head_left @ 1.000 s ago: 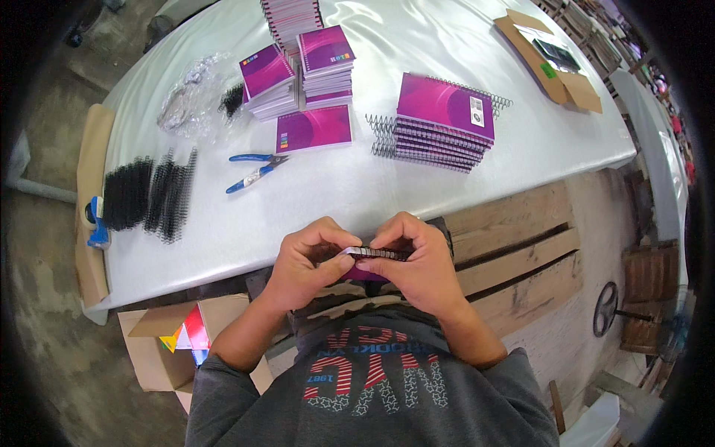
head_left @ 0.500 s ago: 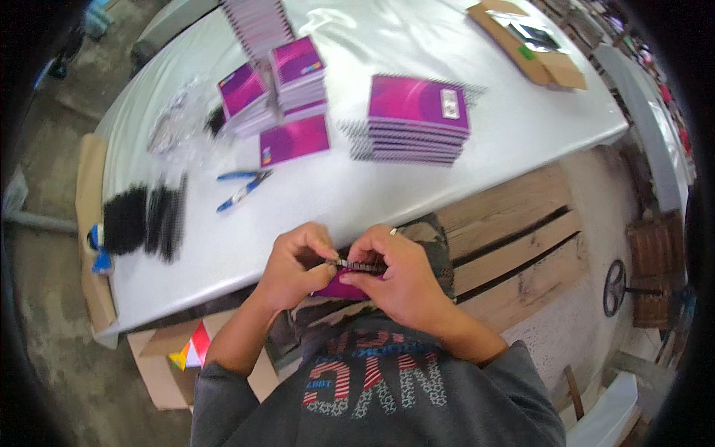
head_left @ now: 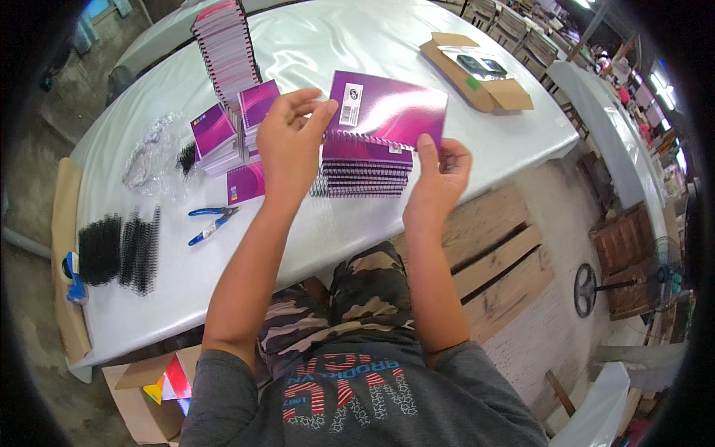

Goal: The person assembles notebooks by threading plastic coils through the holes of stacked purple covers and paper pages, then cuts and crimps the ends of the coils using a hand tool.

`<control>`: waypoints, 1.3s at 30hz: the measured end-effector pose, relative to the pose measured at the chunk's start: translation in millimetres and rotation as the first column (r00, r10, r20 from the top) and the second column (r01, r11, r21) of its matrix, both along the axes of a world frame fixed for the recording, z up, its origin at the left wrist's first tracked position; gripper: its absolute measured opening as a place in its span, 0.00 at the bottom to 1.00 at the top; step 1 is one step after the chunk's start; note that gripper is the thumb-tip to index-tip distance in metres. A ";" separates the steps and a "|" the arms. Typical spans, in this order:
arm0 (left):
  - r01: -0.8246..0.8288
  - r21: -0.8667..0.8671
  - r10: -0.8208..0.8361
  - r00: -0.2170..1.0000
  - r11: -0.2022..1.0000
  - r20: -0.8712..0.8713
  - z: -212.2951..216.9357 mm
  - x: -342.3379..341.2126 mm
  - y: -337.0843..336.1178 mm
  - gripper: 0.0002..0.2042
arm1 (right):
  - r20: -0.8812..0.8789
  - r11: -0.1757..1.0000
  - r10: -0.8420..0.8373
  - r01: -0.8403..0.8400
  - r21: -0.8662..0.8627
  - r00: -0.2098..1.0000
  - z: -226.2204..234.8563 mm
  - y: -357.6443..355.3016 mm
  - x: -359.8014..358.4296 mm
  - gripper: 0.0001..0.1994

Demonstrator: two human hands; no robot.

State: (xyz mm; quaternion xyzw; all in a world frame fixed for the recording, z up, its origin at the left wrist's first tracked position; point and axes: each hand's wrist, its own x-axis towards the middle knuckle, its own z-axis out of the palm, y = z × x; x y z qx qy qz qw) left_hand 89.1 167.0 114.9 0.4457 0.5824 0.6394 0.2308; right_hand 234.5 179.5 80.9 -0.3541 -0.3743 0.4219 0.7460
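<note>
A purple spiral-bound notebook [head_left: 398,104] is held up over the table, its coil along the edge nearer me and a white label on its cover. My right hand [head_left: 439,167] grips its lower right corner, thumb on top. At the left edge my left hand [head_left: 294,141] has its thumb against the cover, with the fingers curled and partly hidden. Directly below is a stack of similar bound notebooks [head_left: 365,179], partly covered by the held one.
Left of my arms lie blue-handled pliers [head_left: 212,223], black plastic coils [head_left: 119,249] and a blue tape dispenser [head_left: 74,279]. Unbound purple booklets [head_left: 216,134] and a tall notebook pile [head_left: 227,56] stand behind. A cardboard piece [head_left: 477,86] lies far right; an open carton [head_left: 141,402] is below the table.
Both hands have risen from my lap to above the table, bringing the purple notebook up over the stack. My view has shifted slightly.
</note>
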 end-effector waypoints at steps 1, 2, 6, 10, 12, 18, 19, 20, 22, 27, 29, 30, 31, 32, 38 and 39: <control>-0.036 -0.084 0.030 0.997 0.996 -0.072 -5.7 -2.7 10.7 0.12 | 0.149 0.996 -0.081 0.086 -0.030 0.986 -15.3 10.9 -0.8 0.13; -0.038 -0.072 0.033 0.997 0.997 -0.070 -16.1 -3.2 14.3 0.12 | 0.220 0.993 -0.084 0.099 -0.057 0.972 -33.8 20.0 -1.3 0.13; -0.257 0.015 0.239 0.871 0.966 -0.430 -69.4 -4.0 17.5 0.07 | 0.541 0.962 -0.072 0.201 -0.182 0.838 -65.1 28.4 -0.4 0.18; -0.293 0.176 0.334 0.895 0.940 -0.296 -88.9 7.1 16.8 0.07 | 0.255 0.998 0.020 -0.004 -0.064 0.967 -66.5 22.3 -7.4 0.21; -0.291 0.161 0.316 0.935 0.943 -0.159 -85.9 10.1 17.4 0.08 | 0.289 1.000 0.012 -0.010 -0.010 0.957 -66.9 21.9 -7.1 0.21; -0.355 0.056 0.359 0.914 0.933 -0.189 -80.6 2.0 22.2 0.12 | 0.258 0.997 0.036 -0.016 -0.080 0.965 -61.9 15.3 -10.8 0.22; -0.366 0.081 0.375 0.905 0.927 -0.200 -80.2 -4.2 21.3 0.11 | 0.261 0.996 0.041 -0.021 -0.081 0.964 -62.0 15.7 -9.3 0.22; -0.380 0.102 0.393 0.894 0.919 -0.212 -80.4 -12.3 18.8 0.11 | 0.334 0.999 -0.043 0.050 -0.014 0.942 -63.5 15.8 -6.0 0.22; -0.340 0.104 0.355 0.872 0.935 -0.337 -77.5 -44.7 5.3 0.12 | 0.396 0.994 -0.110 0.099 0.047 0.912 -64.7 10.4 2.0 0.23; -0.072 -0.441 -0.281 0.677 0.895 -0.680 -94.1 -110.7 -42.3 0.19 | 0.504 0.948 -0.237 0.084 0.307 0.831 -67.5 -42.9 7.8 0.21; -0.162 -0.370 -0.267 0.443 0.915 -0.856 -125.6 -120.2 -55.0 0.25 | 0.386 0.982 -0.007 -0.066 0.175 0.923 -76.9 -64.9 -10.8 0.18; -0.154 -0.435 -0.312 0.495 0.887 -0.811 -118.6 -112.5 -56.3 0.30 | 0.296 0.983 0.142 -0.169 0.068 0.945 -82.2 -75.2 -17.2 0.17; -0.151 -0.438 -0.315 0.497 0.886 -0.808 -115.9 -111.2 -61.8 0.30 | 0.121 0.932 0.360 -0.353 -0.080 0.925 -82.5 -84.8 -22.6 0.15; -0.099 -0.444 -0.329 0.535 0.891 -0.778 -112.5 -110.4 -70.1 0.30 | 0.053 0.828 0.551 -0.537 -0.159 0.833 -92.7 -91.5 -25.2 0.14; 0.186 -0.429 -0.455 0.553 0.884 -0.698 -118.6 -91.8 -132.6 0.29 | -0.581 -0.236 0.795 -0.791 -0.564 0.177 -118.7 -116.1 -16.9 0.29; 0.243 -0.441 -0.497 0.548 0.864 -0.672 -115.0 -84.1 -145.1 0.28 | -0.588 -0.196 0.773 -0.792 -0.578 0.238 -118.3 -120.7 -18.4 0.30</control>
